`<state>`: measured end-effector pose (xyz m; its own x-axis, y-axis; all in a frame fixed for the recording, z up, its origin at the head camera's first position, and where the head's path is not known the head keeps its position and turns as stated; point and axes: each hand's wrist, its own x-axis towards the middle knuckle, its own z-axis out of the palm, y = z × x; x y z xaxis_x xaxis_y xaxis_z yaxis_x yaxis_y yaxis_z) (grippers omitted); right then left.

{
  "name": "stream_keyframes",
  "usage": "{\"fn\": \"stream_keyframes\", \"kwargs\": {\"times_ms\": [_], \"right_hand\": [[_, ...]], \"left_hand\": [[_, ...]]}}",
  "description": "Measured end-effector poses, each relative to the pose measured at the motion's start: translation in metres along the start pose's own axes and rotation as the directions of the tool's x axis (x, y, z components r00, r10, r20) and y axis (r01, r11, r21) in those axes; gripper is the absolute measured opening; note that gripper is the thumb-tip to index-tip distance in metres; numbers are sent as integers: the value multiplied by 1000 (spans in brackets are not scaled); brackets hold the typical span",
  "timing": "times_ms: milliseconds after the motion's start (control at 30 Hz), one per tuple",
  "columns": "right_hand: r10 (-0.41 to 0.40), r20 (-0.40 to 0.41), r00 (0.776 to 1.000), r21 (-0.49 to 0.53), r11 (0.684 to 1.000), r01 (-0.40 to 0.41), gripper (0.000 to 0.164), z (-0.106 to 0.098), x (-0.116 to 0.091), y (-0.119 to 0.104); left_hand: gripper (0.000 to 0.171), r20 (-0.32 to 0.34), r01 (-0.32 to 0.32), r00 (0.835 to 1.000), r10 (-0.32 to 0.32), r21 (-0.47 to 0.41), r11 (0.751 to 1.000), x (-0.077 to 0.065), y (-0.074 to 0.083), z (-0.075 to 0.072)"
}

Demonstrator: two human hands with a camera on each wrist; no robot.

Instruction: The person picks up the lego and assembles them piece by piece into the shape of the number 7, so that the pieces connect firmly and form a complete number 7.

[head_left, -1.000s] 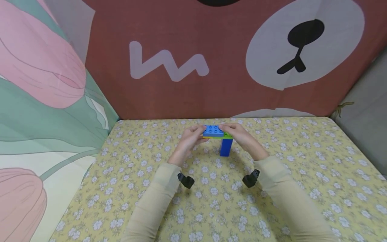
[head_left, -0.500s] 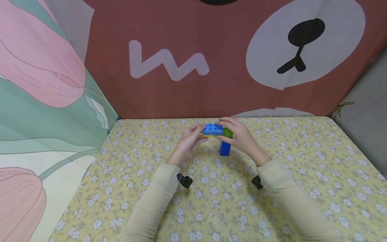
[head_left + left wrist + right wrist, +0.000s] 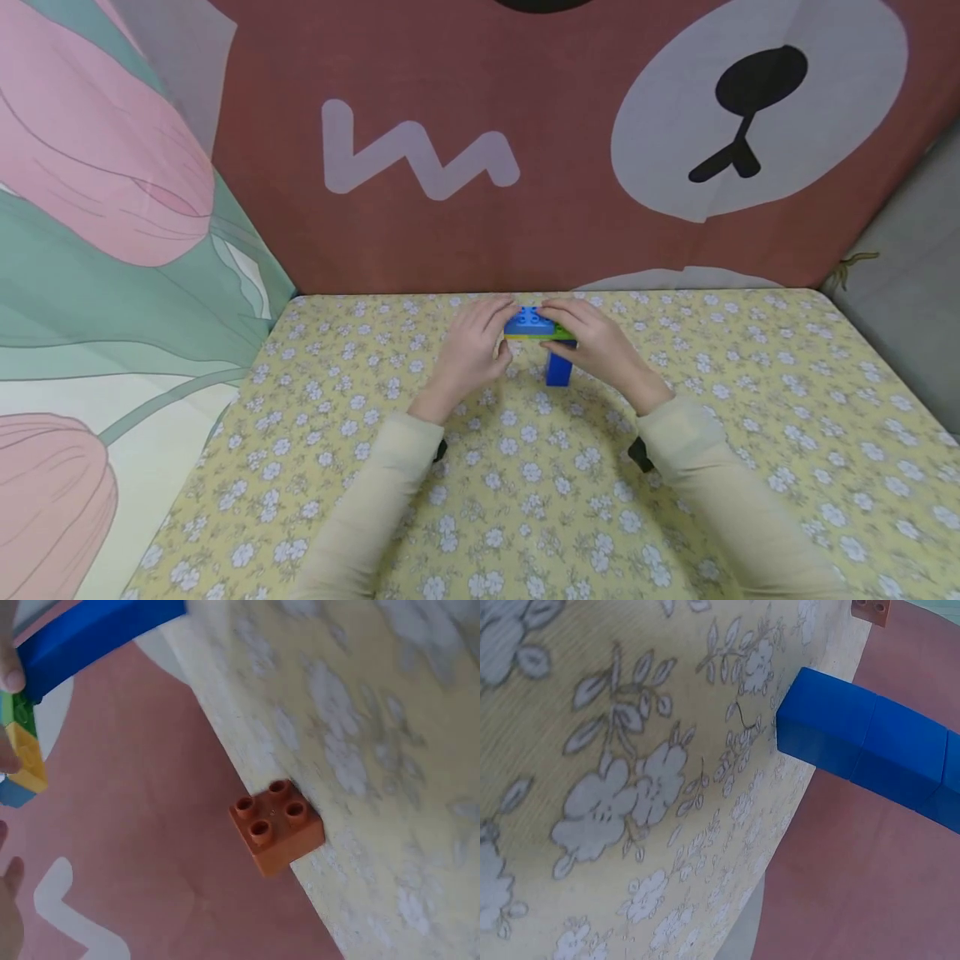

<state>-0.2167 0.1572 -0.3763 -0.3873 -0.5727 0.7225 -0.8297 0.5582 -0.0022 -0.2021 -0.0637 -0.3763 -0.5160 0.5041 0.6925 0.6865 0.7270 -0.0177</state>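
Observation:
A tall dark-blue column (image 3: 558, 367) of toy building bricks stands upright on the table. Across its top runs a layer with a green brick (image 3: 19, 712) and a yellow brick (image 3: 28, 759). On that layer sits a light-blue studded brick (image 3: 529, 325), reaching out to the left. My right hand (image 3: 600, 340) pinches the right part of the layers, fingers over the top and thumb in front. At the left end my left hand (image 3: 471, 346) has its fingertips right by the light-blue brick's upper edge, thumb lower and apart from it.
An orange-brown four-stud brick (image 3: 276, 829) lies on the flowered tablecloth (image 3: 525, 500), hidden behind my left hand in the head view. Behind the table hangs a brown cloth (image 3: 420, 242) with a bear print. Each wrist carries a small black camera.
My right hand went from its thumb on top to a grip with fingers above and thumb in front. My left hand has loosened its pinch and turned, fingers raised. The bricks stay put.

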Motion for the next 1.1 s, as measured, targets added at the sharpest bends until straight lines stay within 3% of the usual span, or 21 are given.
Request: {"fn": "stream_keyframes", "kwargs": {"times_ms": [67, 167, 267, 467, 667, 767, 833, 900, 933, 1000, 1100], "right_hand": [[-4, -9, 1000, 5, 1000, 4, 55, 1, 0, 0], [-8, -19, 1000, 10, 1000, 8, 53, 3, 0, -1], [-13, -31, 999, 18, 1000, 14, 51, 4, 0, -1], [-19, -57, 998, 23, 1000, 21, 50, 6, 0, -1], [-14, -72, 997, 27, 1000, 16, 51, 7, 0, 0], [-4, -69, 998, 25, 1000, 6, 50, 7, 0, -1], [4, -63, 998, 26, 1000, -2, 50, 7, 0, -1], [10, -57, 998, 25, 1000, -9, 50, 6, 0, -2], [13, -55, 998, 25, 1000, -12, 51, 7, 0, -2], [21, -48, 999, 26, 999, -20, 52, 6, 0, -2], [35, -43, 998, 31, 999, -34, 54, 6, 0, -3]], "left_hand": [[44, 5, -112, 994, 112, 121, 986, -1, -1, 1], [38, 20, -191, 981, 191, 204, 960, -3, -2, 3], [34, 12, -217, 975, 221, 231, 948, -4, -2, 4], [38, -5, -221, 974, 228, 224, 949, -6, -3, 5], [46, -31, -183, 982, 189, 138, 973, -4, -4, 5], [47, -49, -76, 996, 77, 18, 997, -7, -8, 2], [42, -23, 62, 998, -64, -65, 996, -10, -11, -1], [35, 56, 227, 973, -222, -121, 966, -14, -17, -3], [33, 118, 311, 948, -297, -130, 941, -16, -20, -4], [32, 264, 454, 872, -412, -123, 882, -19, -26, -6], [38, 448, 572, 753, -482, -85, 815, -26, -35, -7]]}}
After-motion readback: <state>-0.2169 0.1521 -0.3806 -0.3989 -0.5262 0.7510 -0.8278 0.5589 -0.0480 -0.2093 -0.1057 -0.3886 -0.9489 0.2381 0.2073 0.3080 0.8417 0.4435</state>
